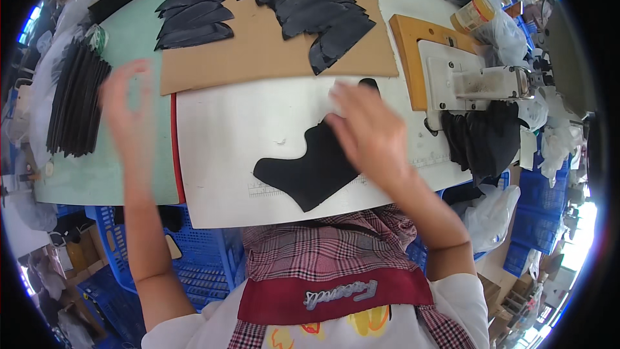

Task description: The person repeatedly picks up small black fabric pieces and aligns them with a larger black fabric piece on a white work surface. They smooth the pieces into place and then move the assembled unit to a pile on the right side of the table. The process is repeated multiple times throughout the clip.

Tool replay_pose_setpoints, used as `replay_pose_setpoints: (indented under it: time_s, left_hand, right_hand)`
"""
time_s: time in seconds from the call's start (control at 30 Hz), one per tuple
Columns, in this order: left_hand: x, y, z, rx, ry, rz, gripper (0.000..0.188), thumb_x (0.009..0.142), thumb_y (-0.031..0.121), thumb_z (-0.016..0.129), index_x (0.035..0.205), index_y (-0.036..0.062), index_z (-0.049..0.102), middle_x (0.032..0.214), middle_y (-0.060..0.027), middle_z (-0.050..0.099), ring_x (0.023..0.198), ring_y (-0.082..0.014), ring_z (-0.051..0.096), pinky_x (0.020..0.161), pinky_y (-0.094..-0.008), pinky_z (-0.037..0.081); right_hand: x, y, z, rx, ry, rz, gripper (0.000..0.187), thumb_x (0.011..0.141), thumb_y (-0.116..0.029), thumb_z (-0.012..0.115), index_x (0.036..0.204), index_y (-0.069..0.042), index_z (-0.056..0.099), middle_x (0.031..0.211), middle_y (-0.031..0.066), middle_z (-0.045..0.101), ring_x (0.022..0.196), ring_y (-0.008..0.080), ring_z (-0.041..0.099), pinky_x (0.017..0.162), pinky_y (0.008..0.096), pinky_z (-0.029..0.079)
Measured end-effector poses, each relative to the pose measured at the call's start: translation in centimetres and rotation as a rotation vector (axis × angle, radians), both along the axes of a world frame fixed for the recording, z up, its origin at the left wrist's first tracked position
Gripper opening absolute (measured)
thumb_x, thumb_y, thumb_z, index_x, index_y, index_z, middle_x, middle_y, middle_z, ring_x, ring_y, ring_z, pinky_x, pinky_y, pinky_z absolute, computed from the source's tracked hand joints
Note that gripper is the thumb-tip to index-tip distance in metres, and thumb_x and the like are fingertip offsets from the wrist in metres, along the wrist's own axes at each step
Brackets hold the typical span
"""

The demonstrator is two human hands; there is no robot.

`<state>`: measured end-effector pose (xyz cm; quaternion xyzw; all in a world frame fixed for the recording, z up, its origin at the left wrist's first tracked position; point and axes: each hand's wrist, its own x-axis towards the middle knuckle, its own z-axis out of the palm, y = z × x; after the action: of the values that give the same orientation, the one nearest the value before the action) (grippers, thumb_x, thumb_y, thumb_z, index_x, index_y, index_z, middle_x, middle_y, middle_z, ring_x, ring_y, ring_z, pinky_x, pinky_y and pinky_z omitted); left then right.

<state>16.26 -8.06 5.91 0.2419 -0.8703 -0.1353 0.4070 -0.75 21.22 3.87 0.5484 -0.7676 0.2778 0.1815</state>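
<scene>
Left hand (126,98) blurred at 10 o'clock, fingers apart, black strips (76,103) at its 9, right hand (374,132) at 2 over black cutout (313,171), cannot tell if gripping

We see one flat, matte black cut piece (316,173) lying on the white tabletop (219,129), near its front edge; its left end is a rounded lobe, its upper edge dips in a smooth curve, and its lower corner comes to a blunt point; the right hand (371,132) covers its upper right part, so we cannot tell its whole outline there.
</scene>
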Motion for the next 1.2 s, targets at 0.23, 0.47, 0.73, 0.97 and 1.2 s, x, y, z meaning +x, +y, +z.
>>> replay_pose_setpoints:
  time_s: [0.23,0.47,0.73,0.97,1.2]
  left_hand:
    - [-11.4,10.1,-4.2,0.319,-0.269,-0.333,0.025,0.088,0.026,0.068,0.096,0.0031,0.069,0.090,-0.0082,0.066,0.091,-0.0271,0.058,0.087,-0.0401,0.040]
    - [-15.4,11.5,-5.4,0.363,-0.127,-0.260,0.023,0.088,0.023,0.071,0.091,0.0013,0.065,0.071,-0.0038,0.061,0.065,-0.0139,0.057,0.064,-0.0320,0.045]
    - [-15.7,12.0,-3.3,1.313,0.101,-0.394,0.028,0.087,0.014,0.074,0.102,-0.0025,0.057,0.074,-0.0040,0.066,0.062,-0.0089,0.060,0.058,-0.0230,0.050]
    - [-15.5,12.2,-4.1,1.140,0.099,-0.451,0.029,0.088,0.010,0.071,0.108,-0.0040,0.055,0.076,-0.0046,0.066,0.067,-0.0089,0.062,0.065,-0.0236,0.055]
    - [-15.1,12.3,-4.1,1.084,0.087,-0.548,0.026,0.090,0.001,0.065,0.113,-0.0021,0.053,0.077,-0.0040,0.062,0.073,-0.0082,0.062,0.069,-0.0236,0.055]
  right_hand:
    - [-6.5,-4.0,-1.6,0.027,0.052,-0.027,0.012,0.081,-0.006,0.069,0.091,0.000,0.067,0.105,0.0099,0.068,0.091,0.0269,0.067,0.072,0.0374,0.056]
    - [-7.3,-3.5,-2.4,-0.137,-0.142,-0.056,0.011,0.080,-0.006,0.070,0.089,-0.001,0.068,0.101,0.0082,0.069,0.088,0.0278,0.067,0.072,0.0362,0.055]
    - [-7.2,-3.8,-2.3,-0.252,-0.112,0.001,0.007,0.079,-0.006,0.070,0.085,-0.002,0.067,0.093,0.0056,0.067,0.082,0.0252,0.066,0.069,0.0351,0.054]
    - [-6.7,-4.4,-2.4,-0.184,-0.113,-0.047,0.008,0.079,-0.008,0.069,0.077,-0.002,0.064,0.080,0.0066,0.065,0.073,0.0254,0.064,0.062,0.0364,0.053]
    - [-6.7,-4.7,-2.5,-0.122,-0.068,-0.058,0.011,0.076,-0.008,0.069,0.070,-0.002,0.062,0.073,0.0084,0.062,0.069,0.0265,0.063,0.059,0.0370,0.052]
